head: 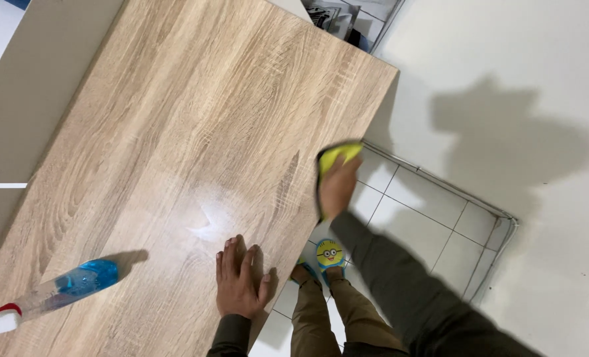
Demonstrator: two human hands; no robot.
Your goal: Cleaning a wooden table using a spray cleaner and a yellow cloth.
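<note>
My left hand (240, 277) lies flat, fingers together, on a light wooden tabletop (175, 132) near its right edge. My right hand (337, 186) holds a yellow-green cloth (339, 155) against the table's right edge, blurred by motion. A spray bottle (49, 296) with blue liquid and a white and red head lies on the tabletop at the lower left, away from both hands.
Below the table edge I see my legs in brown trousers and yellow cartoon slippers (329, 254) on white floor tiles (426, 218). A white wall (506, 79) rises on the right. Dark items (337, 20) sit beyond the table's far corner.
</note>
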